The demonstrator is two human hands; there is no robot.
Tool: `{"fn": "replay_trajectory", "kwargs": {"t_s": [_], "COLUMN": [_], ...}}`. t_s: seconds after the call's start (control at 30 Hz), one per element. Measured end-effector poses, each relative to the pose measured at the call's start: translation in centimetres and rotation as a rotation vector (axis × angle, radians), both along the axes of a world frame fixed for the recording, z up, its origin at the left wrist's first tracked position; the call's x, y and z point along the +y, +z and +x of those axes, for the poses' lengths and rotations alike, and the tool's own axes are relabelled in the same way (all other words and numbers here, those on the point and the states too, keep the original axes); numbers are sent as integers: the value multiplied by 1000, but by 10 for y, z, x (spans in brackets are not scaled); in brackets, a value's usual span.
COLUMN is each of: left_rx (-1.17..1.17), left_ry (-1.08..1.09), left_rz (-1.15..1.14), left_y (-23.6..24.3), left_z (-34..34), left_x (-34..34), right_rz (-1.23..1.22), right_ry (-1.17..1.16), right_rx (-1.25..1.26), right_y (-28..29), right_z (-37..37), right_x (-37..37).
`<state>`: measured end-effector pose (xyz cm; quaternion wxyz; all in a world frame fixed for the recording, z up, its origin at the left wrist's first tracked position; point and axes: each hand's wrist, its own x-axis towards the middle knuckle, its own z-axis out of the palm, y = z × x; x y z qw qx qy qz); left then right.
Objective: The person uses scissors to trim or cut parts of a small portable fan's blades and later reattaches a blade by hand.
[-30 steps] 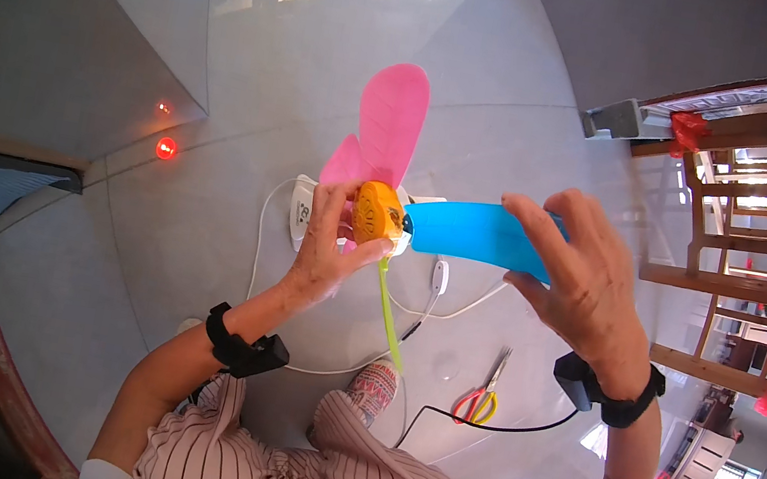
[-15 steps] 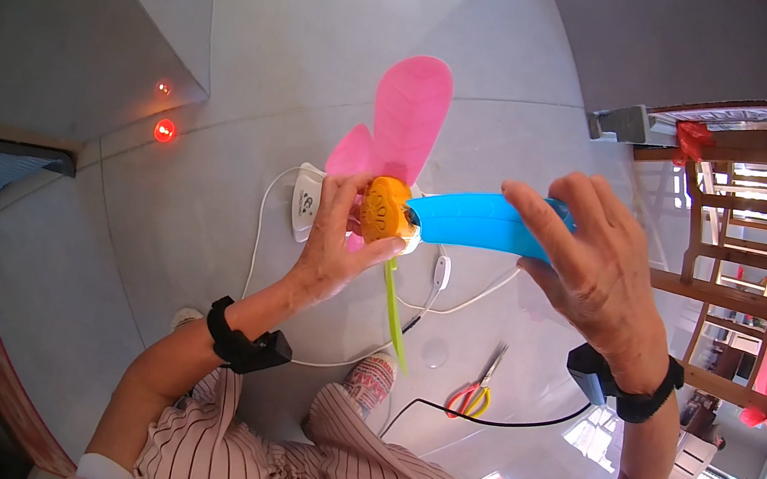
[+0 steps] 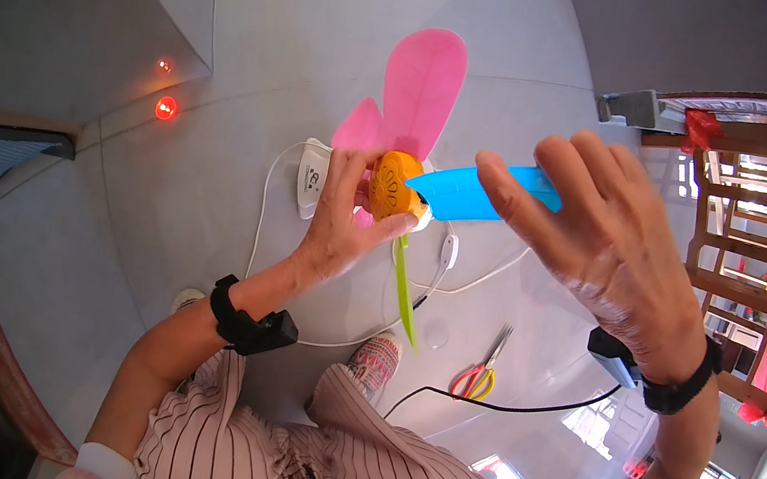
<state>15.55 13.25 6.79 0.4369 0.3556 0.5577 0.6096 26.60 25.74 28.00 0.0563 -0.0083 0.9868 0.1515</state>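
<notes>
My left hand point(image 3: 341, 217) is closed around the yellow hub point(image 3: 395, 181) of a colourful fan. My right hand point(image 3: 609, 227) grips the outer part of a blue blade point(image 3: 473, 192), whose narrow inner end lies against the hub's right side. Pink blades point(image 3: 420, 83) point away from me, and a thin green blade point(image 3: 405, 294) hangs below the hub. Behind the fan sits a white base point(image 3: 310, 182); a white inline switch point(image 3: 449, 250) on a cord lies just right of the green blade.
Red-and-yellow-handled scissors point(image 3: 474, 382) lie on the tiled floor point(image 3: 142, 230) near my sock-clad foot point(image 3: 373, 365). A black cable point(image 3: 517, 411) runs below them. A red light point(image 3: 166, 108) glows at left. Wooden frames with red cloth point(image 3: 750, 291) stand at right; a grey panel point(image 3: 701, 39) fills the upper right.
The fan and both hands have moved up in the picture and somewhat right. My right fingers have risen higher along the blue blade, which tilts up more toward its outer end.
</notes>
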Motion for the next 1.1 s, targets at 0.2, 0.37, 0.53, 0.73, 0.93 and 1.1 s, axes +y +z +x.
{"fn": "replay_trajectory", "kwargs": {"t_s": [0.2, 0.37, 0.53, 0.73, 0.93, 1.1], "left_rx": [-18, -17, 14, 154, 584, -285], "left_ry": [32, 26, 23, 5, 61, -375], "left_rz": [9, -6, -20, -150, 290, 31], "left_y": [1, -1, 4, 26, 61, 48], "left_z": [0, -1, -3, -22, -43, -43], "left_x": [0, -1, -1, -8, 14, 40], "right_rz": [50, 107, 51, 53, 56, 114], "right_ry": [37, 62, 51, 24, 28, 52], "right_rx": [-62, -63, -116, -79, -46, -9], "right_y": [4, 1, 7, 3, 3, 15], "right_z": [-13, -15, -24, -19, -21, -26], "right_x": [-8, -11, -25, -24, -22, -26]}}
